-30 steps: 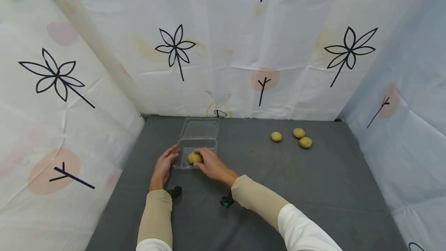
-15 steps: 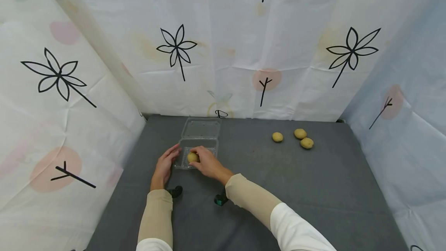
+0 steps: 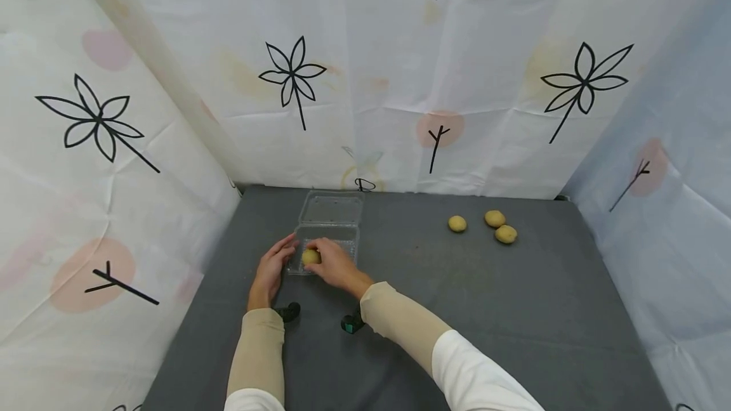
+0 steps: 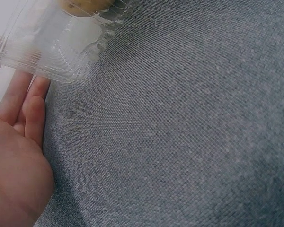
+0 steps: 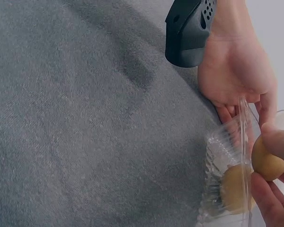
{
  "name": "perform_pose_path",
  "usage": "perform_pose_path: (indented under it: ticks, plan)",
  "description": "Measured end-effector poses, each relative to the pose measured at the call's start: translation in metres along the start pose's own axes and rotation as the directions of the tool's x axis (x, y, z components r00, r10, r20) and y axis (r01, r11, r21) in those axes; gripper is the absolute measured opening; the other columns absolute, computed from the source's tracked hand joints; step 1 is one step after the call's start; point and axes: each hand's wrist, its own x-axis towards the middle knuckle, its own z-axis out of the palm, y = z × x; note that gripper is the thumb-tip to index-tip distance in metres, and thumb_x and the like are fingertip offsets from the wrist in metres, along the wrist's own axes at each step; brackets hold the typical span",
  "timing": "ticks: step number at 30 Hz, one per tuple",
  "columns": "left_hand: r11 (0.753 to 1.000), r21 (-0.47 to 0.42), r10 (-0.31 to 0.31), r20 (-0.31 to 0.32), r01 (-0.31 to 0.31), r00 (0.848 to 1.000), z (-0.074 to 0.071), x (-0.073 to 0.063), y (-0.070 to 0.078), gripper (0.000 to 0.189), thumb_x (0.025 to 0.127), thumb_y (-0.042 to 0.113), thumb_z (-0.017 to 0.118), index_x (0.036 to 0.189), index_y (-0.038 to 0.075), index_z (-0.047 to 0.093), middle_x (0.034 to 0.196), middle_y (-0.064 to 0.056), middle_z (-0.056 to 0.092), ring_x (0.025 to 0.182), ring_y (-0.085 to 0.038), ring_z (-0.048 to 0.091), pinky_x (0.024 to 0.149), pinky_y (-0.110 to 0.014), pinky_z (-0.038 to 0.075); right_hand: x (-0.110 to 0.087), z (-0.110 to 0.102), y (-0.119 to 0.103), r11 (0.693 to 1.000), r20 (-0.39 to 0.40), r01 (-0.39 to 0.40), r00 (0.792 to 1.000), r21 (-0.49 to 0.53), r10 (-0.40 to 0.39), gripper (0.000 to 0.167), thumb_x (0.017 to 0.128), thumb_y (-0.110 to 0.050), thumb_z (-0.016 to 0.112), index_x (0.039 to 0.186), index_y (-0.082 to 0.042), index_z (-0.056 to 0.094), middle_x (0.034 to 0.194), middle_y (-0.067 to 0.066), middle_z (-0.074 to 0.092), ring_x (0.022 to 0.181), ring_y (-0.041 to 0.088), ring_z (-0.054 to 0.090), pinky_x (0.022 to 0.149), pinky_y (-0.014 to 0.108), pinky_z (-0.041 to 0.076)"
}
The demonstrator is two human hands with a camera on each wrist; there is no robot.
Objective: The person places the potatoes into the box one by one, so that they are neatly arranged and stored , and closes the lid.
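Note:
My right hand pinches a yellow potato between thumb and fingertips, over the near left part of a clear plastic clamshell container. In the right wrist view, thumb and fingers hold this potato beside the rim. A second yellow potato shape shows through the clear wall; whether it is a separate potato I cannot tell. My left hand lies along the container's left side, its fingers mostly straight and touching the wall. In the left wrist view, one finger passes behind the clear plastic.
The container's lid lies folded back toward the rear curtain. Far right on the grey table are a lone potato and a pair, one farther back, one nearer. Black wrist cameras hang by both wrists.
My right hand has shifted slightly left with the potato, toward the container's left wall. My left hand keeps its place. The view has tilted and turned slightly.

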Motion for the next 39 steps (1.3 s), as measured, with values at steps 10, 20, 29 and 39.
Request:
perform_pose_path:
  ticks: [10,20,29,39]
  plan:
    - [1.000,-0.010,0.013,0.007,-0.012,1.000,0.003,-0.002,0.001,0.045,0.107,0.022,0.053,0.153,0.021,0.050,0.159,-0.011,0.048,0.144,-0.021,0.040,0.124,-0.043,0.026,0.000,0.005,0.001,0.998,-0.013,-0.022,1.000,0.052,0.023,0.049,0.095,-0.023,0.074,0.138,-0.008,0.059,0.134,0.007,0.064,0.113,0.020,0.064,0.092,0.030,0.054]
    - [1.000,-0.016,0.016,-0.007,-0.016,1.000,0.004,0.000,0.001,0.045,0.107,0.020,0.054,0.151,0.020,0.052,0.157,-0.012,0.050,0.146,-0.022,0.040,0.125,-0.044,0.026,0.000,0.006,0.004,0.995,-0.022,-0.053,0.998,0.090,0.056,0.048,0.095,-0.021,0.074,0.138,-0.006,0.059,0.133,0.009,0.065,0.117,0.022,0.064,0.096,0.032,0.054]
    - [0.998,-0.061,-0.007,0.023,0.008,1.000,0.006,-0.010,0.017,0.047,0.107,0.014,0.052,0.154,0.014,0.048,0.160,-0.017,0.045,0.148,-0.027,0.038,0.123,-0.044,0.026,-0.002,0.006,0.007,0.995,-0.002,-0.033,0.999,0.092,0.034,0.049,0.095,-0.020,0.073,0.139,-0.004,0.058,0.130,0.009,0.065,0.116,0.024,0.065,0.097,0.034,0.055]
    - [1.000,-0.003,0.012,-0.017,-0.012,1.000,0.001,0.000,-0.001,0.045,0.107,0.022,0.053,0.152,0.021,0.052,0.157,-0.012,0.049,0.146,-0.024,0.041,0.124,-0.046,0.028,-0.005,0.001,0.005,0.992,0.023,-0.012,1.000,0.124,0.009,0.048,0.100,-0.027,0.068,0.141,-0.005,0.057,0.136,0.010,0.062,0.119,0.024,0.064,0.097,0.033,0.055]
